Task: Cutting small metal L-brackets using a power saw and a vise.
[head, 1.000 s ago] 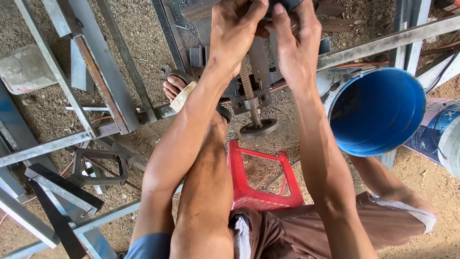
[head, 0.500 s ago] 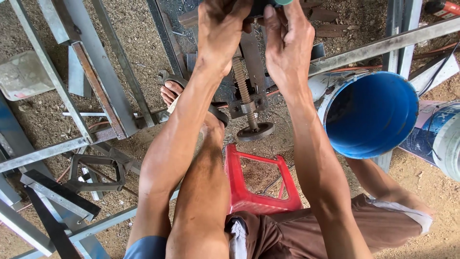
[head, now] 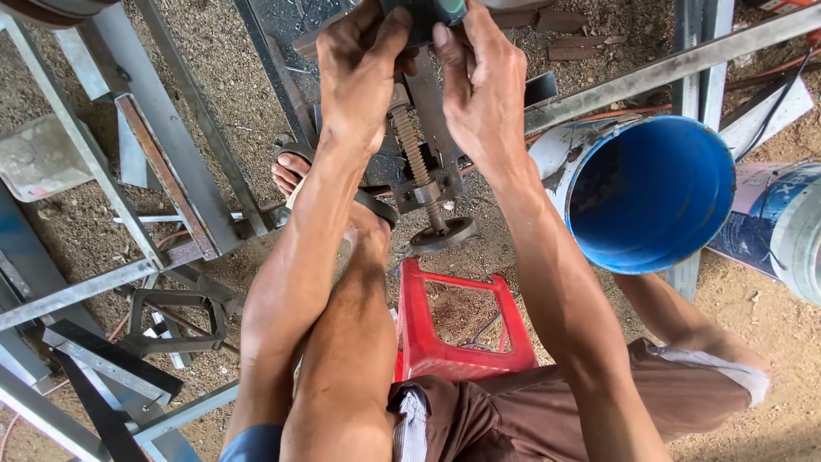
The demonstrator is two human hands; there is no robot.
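Both my hands are raised over a metal vise at the top of the view. My left hand (head: 359, 77) and my right hand (head: 479, 85) grip a dark teal tool body (head: 425, 13) from either side; its upper part is cut off by the frame edge. Below the hands runs the vise's threaded screw (head: 413, 145), ending in a round handwheel (head: 443, 233). My left leg reaches forward, its foot in a dark sandal (head: 295, 171) beside the vise. I sit on a red plastic stool (head: 462, 338).
A blue bucket (head: 650, 192) lies tipped on its side at the right, next to a white and blue drum (head: 782, 227). Grey steel bars and frames (head: 171, 162) lie across the sandy ground at left. A long angle bar (head: 676, 64) crosses the upper right.
Both hands and the vise sit slightly lower and further left in the view than before, and more of the tool shows. The grip of both hands is unchanged.
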